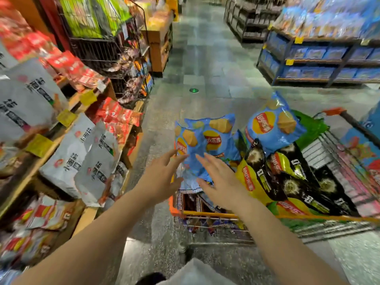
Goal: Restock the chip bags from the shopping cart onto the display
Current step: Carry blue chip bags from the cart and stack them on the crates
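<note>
A: Floor?
B: Grey speckled tile floor [205,58], glossy, with a small green round marker [194,90] mid-aisle.
A: Fixtures?
B: Blue metal shelving [287,58] far right, dark shelving [246,19] behind it, wire rack [98,48] far left.

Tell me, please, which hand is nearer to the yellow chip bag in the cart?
The right hand. It reaches over the cart's near left corner, and the yellow chip bag lies just to its right. The left hand is further left, at the blue chip bags.
</note>
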Demonstrator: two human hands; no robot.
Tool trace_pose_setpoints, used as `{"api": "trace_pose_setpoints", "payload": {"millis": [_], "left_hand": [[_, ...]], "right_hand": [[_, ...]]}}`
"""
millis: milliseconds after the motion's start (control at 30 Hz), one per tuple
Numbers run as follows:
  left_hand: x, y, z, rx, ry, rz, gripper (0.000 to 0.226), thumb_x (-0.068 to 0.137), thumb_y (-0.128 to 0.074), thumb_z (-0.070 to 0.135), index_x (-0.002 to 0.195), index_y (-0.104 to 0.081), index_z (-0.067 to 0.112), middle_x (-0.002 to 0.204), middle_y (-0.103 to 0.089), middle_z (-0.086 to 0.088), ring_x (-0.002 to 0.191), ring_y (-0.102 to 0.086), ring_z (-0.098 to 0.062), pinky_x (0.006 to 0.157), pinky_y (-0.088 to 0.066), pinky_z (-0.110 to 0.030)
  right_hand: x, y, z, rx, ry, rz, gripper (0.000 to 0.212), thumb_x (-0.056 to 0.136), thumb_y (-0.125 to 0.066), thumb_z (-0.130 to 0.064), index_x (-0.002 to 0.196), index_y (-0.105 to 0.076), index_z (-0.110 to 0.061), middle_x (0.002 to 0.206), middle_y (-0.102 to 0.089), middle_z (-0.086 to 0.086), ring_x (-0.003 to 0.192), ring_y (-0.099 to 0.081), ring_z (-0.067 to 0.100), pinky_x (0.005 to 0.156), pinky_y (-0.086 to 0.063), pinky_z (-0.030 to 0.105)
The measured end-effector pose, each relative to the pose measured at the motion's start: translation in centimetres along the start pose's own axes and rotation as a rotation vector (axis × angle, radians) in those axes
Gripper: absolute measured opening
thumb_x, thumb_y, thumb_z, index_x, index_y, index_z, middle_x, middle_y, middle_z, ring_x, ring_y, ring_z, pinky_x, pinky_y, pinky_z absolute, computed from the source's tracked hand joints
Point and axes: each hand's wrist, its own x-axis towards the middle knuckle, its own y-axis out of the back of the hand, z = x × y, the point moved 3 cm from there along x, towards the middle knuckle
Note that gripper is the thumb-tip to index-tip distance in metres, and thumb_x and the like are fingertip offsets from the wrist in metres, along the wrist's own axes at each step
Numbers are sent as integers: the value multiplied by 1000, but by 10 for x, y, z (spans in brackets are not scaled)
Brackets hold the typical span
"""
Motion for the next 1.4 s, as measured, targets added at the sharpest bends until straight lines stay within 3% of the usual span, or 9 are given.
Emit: {"api": "trace_pose_setpoints", "payload": {"millis": [367,500,633,733,833,967,1100,1267,1400], "left_hand": [[77,-63,-106,-72,26,-84,81,74,-74,25,142,-31,24,139,-40,-28,105,-56,-45,84,-48,-48],[99,-104,-159,-108,-24,-222,96,66,-67,32,146,-14,30,137,-39,-28,114,-51,-47,87,-50,-53],[125,-139,-205,-71,-5,-369,120,61,-81,39,143,7,36,144,-33,-29,128,-39,-48,103,-39,-52],[155,-149,-214,-54,-53,-440,112,71,-63,56,150,9,26,155,-18,-21,141,-22,-39,112,-22,-45],[172,-155,-214,-119,-62,-433,108,60,-28,73,152,-9,20,157,-14,-14,144,-15,-35,114,-19,-44],[172,-170,-216,-281,-166,-369,90,69,-51,55,145,-21,19,142,-40,-27,130,-39,-47,101,-38,-58],[175,-173,-210,-378,-188,-371,96,71,-63,44,147,-8,24,150,-26,-22,139,-28,-40,104,-37,-47],[183,-163,-201,-498,-270,-324,85,74,-53,50,144,-10,30,131,-44,-16,119,-39,-24,89,-46,-40],[186,-149,-187,-597,-386,-243,84,74,-59,42,144,-13,35,129,-49,-10,120,-39,-19,98,-28,-19]], "right_hand": [[105,-59,68,28,-168,-179,76,97,-47,-42,144,12,-37,160,2,0,147,-6,22,118,-15,35],[118,-94,87,-64,-252,34,88,89,-56,-41,150,7,-36,158,4,17,143,-6,44,110,-31,55],[122,-124,108,-47,-397,35,94,89,-58,-44,143,19,-46,148,37,2,142,15,43,113,-27,52],[133,-141,113,-64,-369,111,117,74,-78,-37,150,11,-37,155,27,10,135,-20,55,86,-53,53],[142,-153,117,-78,-401,158,131,62,-87,-38,152,8,-28,156,15,18,127,-33,54,75,-56,47],[153,-157,124,-58,-523,175,147,47,-91,-45,152,8,-25,141,-21,27,109,-49,62,65,-56,54],[163,-159,127,20,-670,160,153,40,-92,-46,152,9,-20,132,-33,41,100,-55,61,59,-57,51],[159,-153,125,118,-638,360,140,54,-93,-18,152,6,-32,119,-53,41,88,-65,53,43,-52,36],[141,-146,110,121,-678,530,93,86,-63,-47,150,3,-38,114,-59,33,87,-67,45,49,-54,39]]}}
